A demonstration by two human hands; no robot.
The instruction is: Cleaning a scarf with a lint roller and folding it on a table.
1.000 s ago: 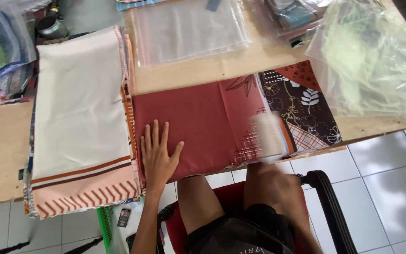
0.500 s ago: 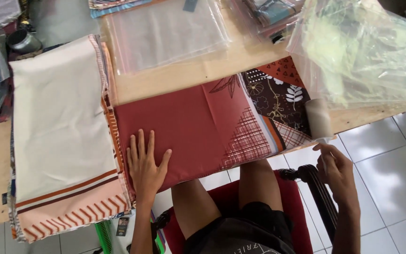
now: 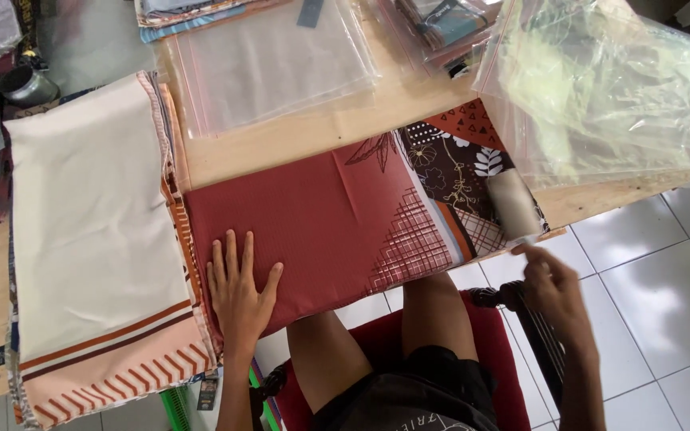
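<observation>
Cream fabric, folded, tops a stack (image 3: 93,223) on the left of the wooden table (image 3: 313,140); its striped peach hem overhangs the near table edge. Just beside it lies a folded red cloth (image 3: 321,223), its front edge also past the table lip, above the seated person's knees. Left hand (image 3: 237,291) lies flat on the near left corner of that cloth, fingers spread, palm down, gripping nothing. Behind the cloth runs a bare strip of tabletop, then a flat clear plastic bag (image 3: 273,60). Right of the red cloth, a brown patterned fabric (image 3: 453,172) shows beneath it. A pale lint roller (image 3: 513,203) rests on that pattern at the table's near right edge. Right hand (image 3: 553,287) is off the table, over the chair arm, fingers curled on the roller's handle end; motion blur obscures the grip. A heap of crumpled clear bags (image 3: 608,88) covers the far right corner. White floor tiles (image 3: 648,271) lie open to the right of the red chair (image 3: 377,343).
</observation>
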